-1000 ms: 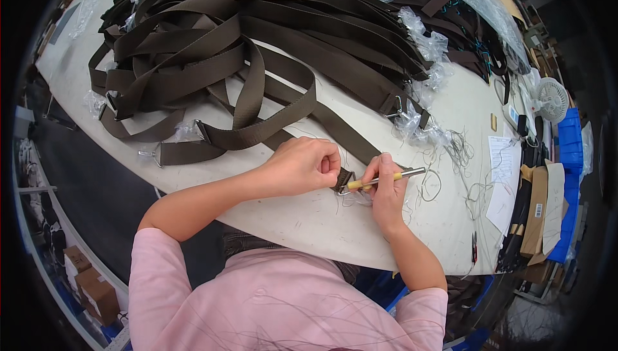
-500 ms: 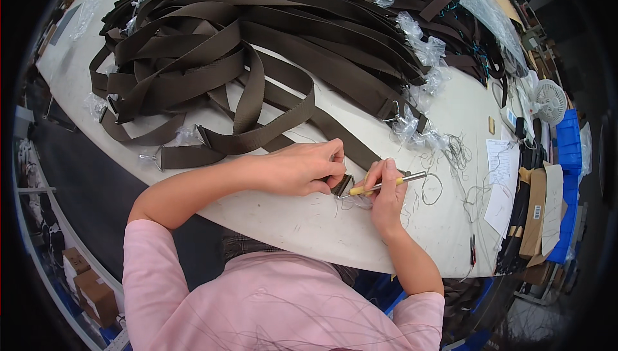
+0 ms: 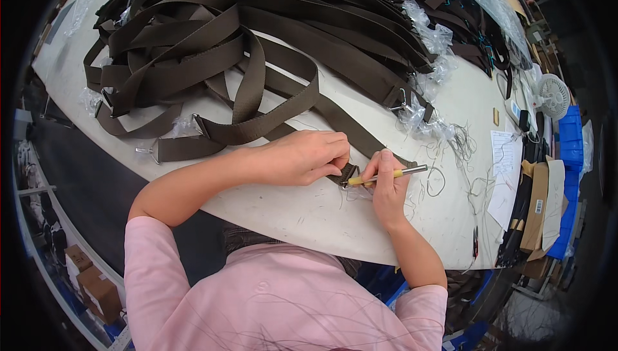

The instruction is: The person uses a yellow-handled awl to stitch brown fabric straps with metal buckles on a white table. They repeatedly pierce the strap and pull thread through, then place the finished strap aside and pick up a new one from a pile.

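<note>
My left hand (image 3: 315,156) is closed on the end of a dark brown webbing strap (image 3: 344,174), over the white table. A metal ring or buckle shows at that end, partly hidden by my fingers. In a pinch between thumb and fingers, my right hand (image 3: 388,190) holds a slim pen-like tool (image 3: 412,170), yellow toward its tip and silver at the back. Its tip meets the strap end by the metal piece. Loose thread and a bit of clear plastic lie under my right fingers. What the tip does there is too small to tell.
A large heap of brown straps (image 3: 193,61) spreads across the far table (image 3: 290,216), some ends wrapped in clear plastic (image 3: 431,36). Thread tangles (image 3: 460,145) lie to the right, near paper sheets (image 3: 505,171), small snips (image 3: 476,243), a white fan (image 3: 552,95) and a cardboard box (image 3: 535,209).
The tool's tip has moved slightly up against the strap end, and the strap end's metal piece sits at a changed angle. Both hands have risen slightly in view.
</note>
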The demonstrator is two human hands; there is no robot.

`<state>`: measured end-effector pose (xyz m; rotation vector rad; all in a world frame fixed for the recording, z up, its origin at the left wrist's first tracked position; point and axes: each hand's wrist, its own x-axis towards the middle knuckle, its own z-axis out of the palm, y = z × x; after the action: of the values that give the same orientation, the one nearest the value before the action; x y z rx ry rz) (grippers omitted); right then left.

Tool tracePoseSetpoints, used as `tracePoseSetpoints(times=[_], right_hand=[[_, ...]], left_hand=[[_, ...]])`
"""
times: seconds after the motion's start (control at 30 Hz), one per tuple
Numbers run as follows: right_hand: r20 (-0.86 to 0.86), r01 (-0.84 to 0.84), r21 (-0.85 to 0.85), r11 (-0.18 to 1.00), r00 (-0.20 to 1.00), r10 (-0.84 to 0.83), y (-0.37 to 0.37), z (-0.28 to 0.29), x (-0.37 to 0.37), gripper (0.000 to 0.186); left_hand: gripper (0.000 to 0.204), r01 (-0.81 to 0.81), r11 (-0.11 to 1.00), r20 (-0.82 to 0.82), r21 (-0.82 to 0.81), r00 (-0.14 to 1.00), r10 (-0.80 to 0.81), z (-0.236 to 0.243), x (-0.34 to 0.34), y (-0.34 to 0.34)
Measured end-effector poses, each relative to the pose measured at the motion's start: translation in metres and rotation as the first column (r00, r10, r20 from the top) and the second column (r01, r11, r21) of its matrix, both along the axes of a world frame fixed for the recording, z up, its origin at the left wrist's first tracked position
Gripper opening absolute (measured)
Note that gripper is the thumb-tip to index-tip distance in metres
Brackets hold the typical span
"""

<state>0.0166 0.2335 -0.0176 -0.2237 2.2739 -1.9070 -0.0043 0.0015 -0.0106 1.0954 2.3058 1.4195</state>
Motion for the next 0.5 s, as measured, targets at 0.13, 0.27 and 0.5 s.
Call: tracePoseSetpoints(times=[0.13,0.27,0.5], right_hand=[[0.007,-0.021,0.016,1.000,1.000,0.021,0.0001,0.0018,-0.0002,0.057],[0.005,-0.011,0.033,0.999,1.000,0.010,-0.0013,0.0025,0.0000,0.058],[0.010,-0.001,0.002,1.000,1.000,0.001,-0.0004,0.0033,-0.0004,0.057]], left_hand=[[0.017,-0.001,1.000,0.020,-0.013,1.000,0.001,0.0011,0.0002,-0.0008],[0.017,-0.010,1.000,0.012,-0.008,1.000,0.010,-0.0003,0.0002,-0.0007],[0.011,-0.113,0.992,0.356,0.057,0.931,0.085,0.0003,-0.0015,-0.0018]])
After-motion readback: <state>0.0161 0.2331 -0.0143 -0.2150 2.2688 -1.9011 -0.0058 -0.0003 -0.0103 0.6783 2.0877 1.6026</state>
